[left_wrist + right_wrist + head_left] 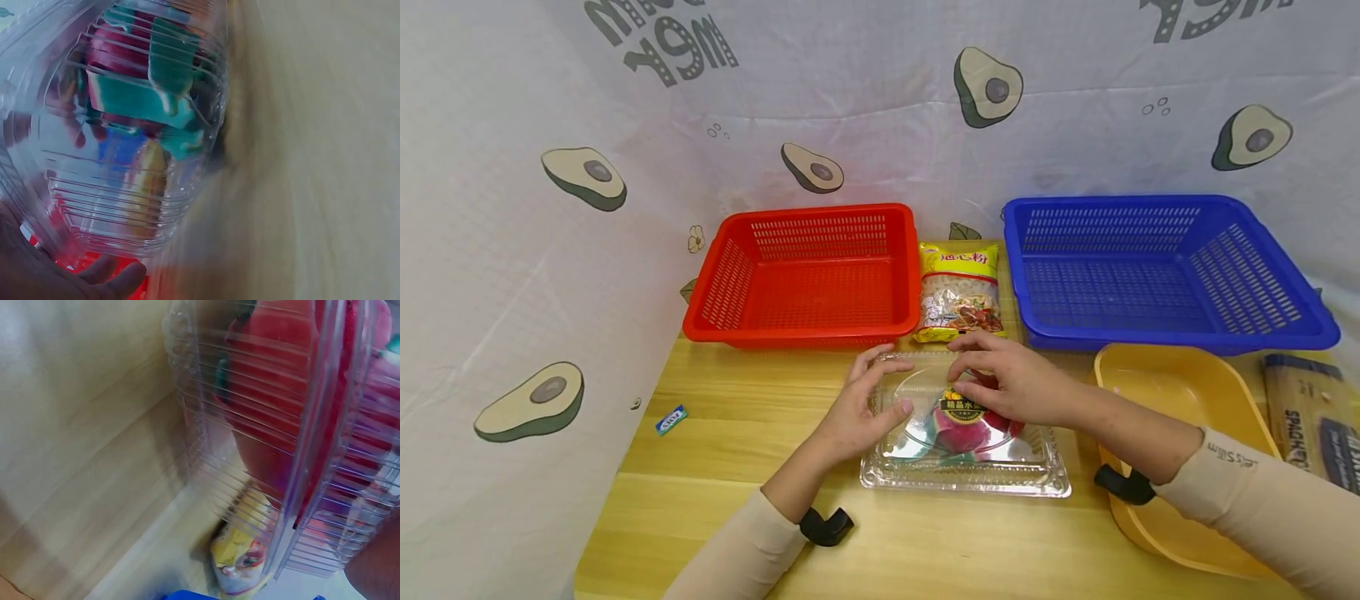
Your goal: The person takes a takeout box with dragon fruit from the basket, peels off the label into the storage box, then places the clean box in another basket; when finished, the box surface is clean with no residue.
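A clear plastic clamshell box (964,473) sits closed on the wooden table, with a black and gold label on its lid. Inside show pink-red and teal pieces (172,56), their kind unclear through the ribbed plastic. My left hand (859,410) is at the left side of the box, fingers spread and the thumb over the lid. In the left wrist view its fingertips (128,278) show beside a corner of the box. My right hand (1018,382) is over the back right part of the lid, fingers loosely bent, near the label.
Behind the box stand a red basket (820,337) and a blue basket (1172,333), with a yellow pasta bag (958,292) between them. A yellow-orange tub (1195,533) is under the right forearm. A spaghetti packet (1311,417) lies far right, a small green-blue packet (671,420) far left.
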A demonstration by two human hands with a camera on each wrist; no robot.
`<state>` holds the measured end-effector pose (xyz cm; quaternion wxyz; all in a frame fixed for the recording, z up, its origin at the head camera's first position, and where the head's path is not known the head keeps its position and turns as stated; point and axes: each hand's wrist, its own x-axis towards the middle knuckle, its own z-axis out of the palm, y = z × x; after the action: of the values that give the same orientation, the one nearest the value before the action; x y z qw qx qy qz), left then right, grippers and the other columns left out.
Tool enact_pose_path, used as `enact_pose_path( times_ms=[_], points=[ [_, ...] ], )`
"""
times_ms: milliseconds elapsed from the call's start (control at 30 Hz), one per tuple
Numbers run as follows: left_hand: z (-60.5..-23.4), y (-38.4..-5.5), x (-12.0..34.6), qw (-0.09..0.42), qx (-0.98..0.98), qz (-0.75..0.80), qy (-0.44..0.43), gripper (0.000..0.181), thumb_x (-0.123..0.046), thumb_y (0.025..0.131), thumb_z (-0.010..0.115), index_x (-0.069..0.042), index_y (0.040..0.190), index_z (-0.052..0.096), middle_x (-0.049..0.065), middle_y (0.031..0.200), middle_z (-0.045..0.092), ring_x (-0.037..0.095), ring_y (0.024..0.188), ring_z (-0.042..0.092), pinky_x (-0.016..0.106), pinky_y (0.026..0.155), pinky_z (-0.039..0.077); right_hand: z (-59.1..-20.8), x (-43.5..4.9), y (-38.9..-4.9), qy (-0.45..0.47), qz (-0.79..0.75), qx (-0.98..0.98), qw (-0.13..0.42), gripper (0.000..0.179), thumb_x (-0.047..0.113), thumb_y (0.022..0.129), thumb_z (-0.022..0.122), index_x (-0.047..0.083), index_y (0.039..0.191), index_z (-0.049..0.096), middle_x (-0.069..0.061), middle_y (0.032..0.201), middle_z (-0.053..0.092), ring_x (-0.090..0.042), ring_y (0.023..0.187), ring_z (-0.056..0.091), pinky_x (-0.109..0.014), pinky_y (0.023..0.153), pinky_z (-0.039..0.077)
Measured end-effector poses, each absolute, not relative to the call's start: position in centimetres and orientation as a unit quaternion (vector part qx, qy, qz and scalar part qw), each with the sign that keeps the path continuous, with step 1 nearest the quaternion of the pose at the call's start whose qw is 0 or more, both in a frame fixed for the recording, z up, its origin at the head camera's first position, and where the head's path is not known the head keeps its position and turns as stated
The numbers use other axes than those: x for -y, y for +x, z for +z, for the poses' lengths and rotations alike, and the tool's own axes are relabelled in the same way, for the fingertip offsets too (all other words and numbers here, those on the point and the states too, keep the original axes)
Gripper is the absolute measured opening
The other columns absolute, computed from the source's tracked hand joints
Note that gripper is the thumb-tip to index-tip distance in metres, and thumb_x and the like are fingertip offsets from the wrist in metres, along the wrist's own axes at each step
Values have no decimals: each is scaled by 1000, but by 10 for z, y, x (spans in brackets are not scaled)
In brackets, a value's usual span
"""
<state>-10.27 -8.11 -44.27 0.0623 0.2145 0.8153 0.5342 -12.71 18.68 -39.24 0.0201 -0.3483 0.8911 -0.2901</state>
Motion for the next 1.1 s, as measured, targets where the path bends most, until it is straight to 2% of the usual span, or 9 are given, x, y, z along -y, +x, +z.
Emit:
enact_pose_path(
  times_ms=[167, 400, 600, 833, 1100],
  points=[
    [-448, -107, 82, 81, -801, 552, 217, 49, -21, 92, 68, -18, 140, 57, 14, 164, 27, 40, 151, 30, 74, 116, 24, -395, -186, -126, -338, -295, -893, 11, 10, 20, 92, 76, 28, 95, 72, -8, 132, 64, -32, 117, 65, -52, 99, 55],
    [-458, -110, 83, 75, -780, 576, 233, 48, -20, 93, 64, -16, 139, 56, 17, 162, 28, 39, 151, 29, 74, 117, 22, -398, -185, -125, -322, -286, -902, 11, 3, 27, 95, 73, 26, 93, 72, -8, 133, 65, -35, 118, 65, -57, 100, 52],
    [-466, -111, 83, 61, -756, 604, 244, 47, -20, 93, 61, -12, 139, 56, 19, 162, 29, 37, 152, 27, 73, 118, 21, -397, -184, -123, -315, -276, -908, 6, 6, 26, 94, 73, 30, 91, 69, -5, 133, 65, -31, 120, 64, -61, 105, 47],
    [-471, -110, 85, 46, -748, 612, 251, 45, -18, 93, 61, -9, 137, 57, 21, 161, 29, 39, 151, 28, 73, 118, 20, -398, -183, -122, -323, -275, -906, -3, 11, 26, 94, 73, 33, 89, 66, -3, 132, 65, -28, 122, 64, -60, 106, 46],
    [-470, -108, 83, 52, -743, 621, 245, 46, -13, 91, 60, -8, 136, 57, 22, 161, 28, 39, 152, 27, 72, 120, 18, -398, -184, -121, -318, -273, -908, 5, 10, 26, 95, 71, 33, 90, 65, -4, 133, 64, -29, 123, 64, -63, 107, 44]
  ],
)
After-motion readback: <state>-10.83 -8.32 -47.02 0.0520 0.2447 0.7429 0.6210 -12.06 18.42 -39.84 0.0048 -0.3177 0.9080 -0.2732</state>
